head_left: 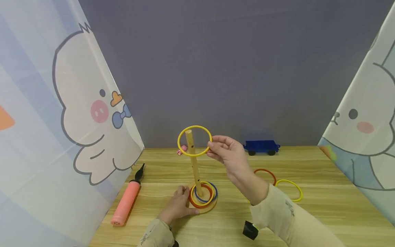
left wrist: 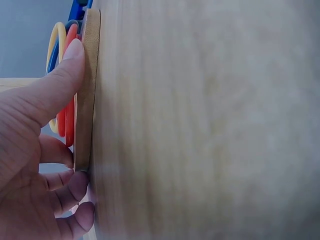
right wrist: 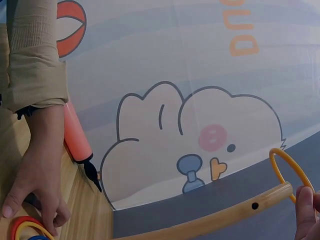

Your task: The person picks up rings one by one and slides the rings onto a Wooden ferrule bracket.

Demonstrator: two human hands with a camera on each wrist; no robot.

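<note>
A yellow ring (head_left: 178, 142) is pinched between the thumb and fingers of my right hand (head_left: 234, 159), up at the top of a wooden post (head_left: 195, 168). In the head view the post's tip shows inside the ring's outline; in the right wrist view the tip (right wrist: 285, 190) overlaps the ring. My left hand (head_left: 176, 206) grips the edge of the round wooden base (left wrist: 89, 110), thumb on the upper side and fingers at the rim. Around the foot of the post lie red (left wrist: 70, 117), yellow (left wrist: 53, 42) and blue (head_left: 217, 192) rings, stacked unevenly.
A pink hand pump (head_left: 126, 202) with a black nozzle lies at the left. At the back are a blue toy wagon (head_left: 261, 146) and a small pink figure (head_left: 182, 149). Behind my right forearm lie a red ring (head_left: 271, 173) and a yellow hoop (head_left: 300, 192). Fabric walls surround the table.
</note>
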